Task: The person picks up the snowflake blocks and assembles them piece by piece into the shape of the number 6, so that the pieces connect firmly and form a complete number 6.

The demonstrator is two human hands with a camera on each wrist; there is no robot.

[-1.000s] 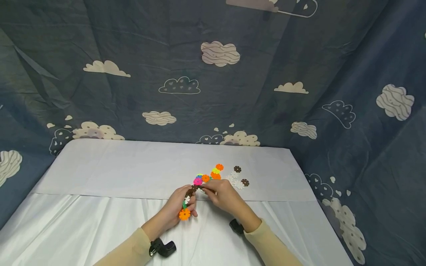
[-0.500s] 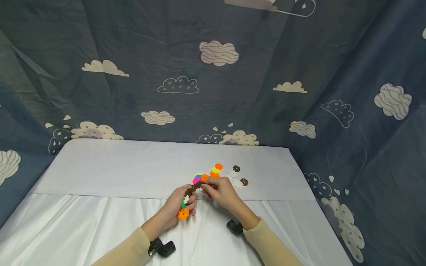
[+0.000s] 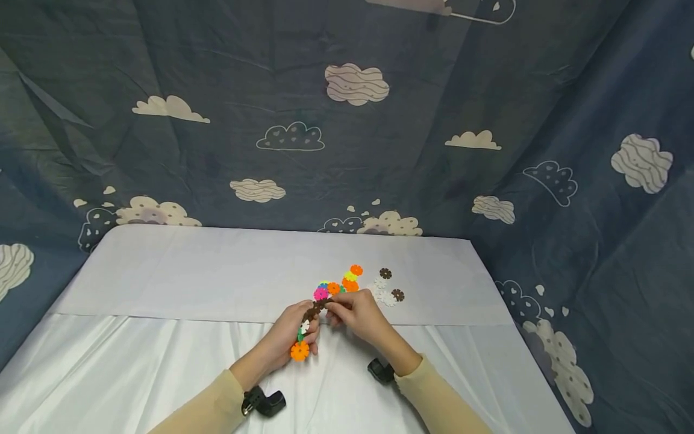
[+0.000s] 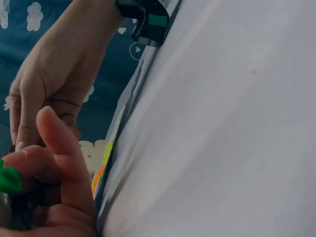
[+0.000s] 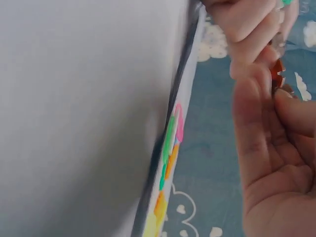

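In the head view, a chain of interlocking plastic flower discs runs between the two hands, raised over the table. My left hand (image 3: 279, 339) grips it near the middle, fingers curled around. An orange disc (image 3: 300, 351) hangs at the near end, followed by a green disc (image 4: 10, 178), a white disc (image 3: 305, 327) and several brown discs (image 3: 311, 313). At the far end, my right hand (image 3: 364, 316) pinches the brown part between thumb and forefinger. The right wrist view shows reddish-brown notched edges (image 5: 278, 74) between the hands; the fingers hide part of the chain.
On the white table (image 3: 190, 271), just beyond the hands, lies a joined row of colored discs with a pink disc (image 3: 321, 293) and an orange disc (image 3: 356, 270). White discs (image 3: 386, 298) and brown discs (image 3: 385, 273) lie to its right. A cloud-print curtain (image 3: 217, 150) hangs behind.
Both hands stay almost in place over the table. The brown end of the chain turns slightly between the right fingertips, and the hanging orange disc shifts a little.
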